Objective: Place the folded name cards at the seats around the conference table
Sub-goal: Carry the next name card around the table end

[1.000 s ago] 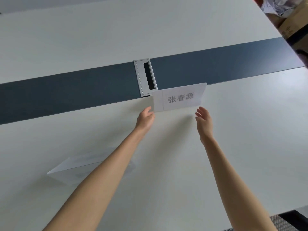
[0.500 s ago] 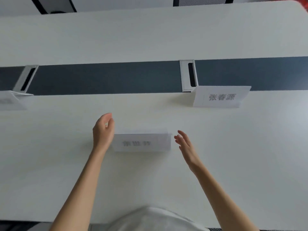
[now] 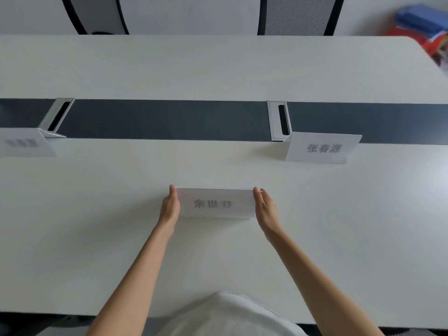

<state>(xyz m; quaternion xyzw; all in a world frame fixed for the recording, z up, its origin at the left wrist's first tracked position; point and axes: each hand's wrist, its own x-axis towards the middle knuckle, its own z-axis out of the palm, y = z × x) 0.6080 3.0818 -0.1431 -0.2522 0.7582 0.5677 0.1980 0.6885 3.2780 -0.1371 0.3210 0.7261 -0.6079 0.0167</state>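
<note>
A folded white name card with grey printed characters stands on the white conference table straight ahead of me. My left hand is pressed flat against its left end and my right hand against its right end, so both hands hold the card between them. A second folded name card stands at the right by the dark centre strip. A third name card, blurred, stands at the far left edge.
A dark grey strip runs across the table's middle with two silver cable hatches. Two chairs stand behind the far edge. Coloured clutter lies at the upper right.
My hands left the right-hand card standing by the strip and my view swung left. Both hands have since closed in on the ends of the middle card, which sits slightly farther forward.
</note>
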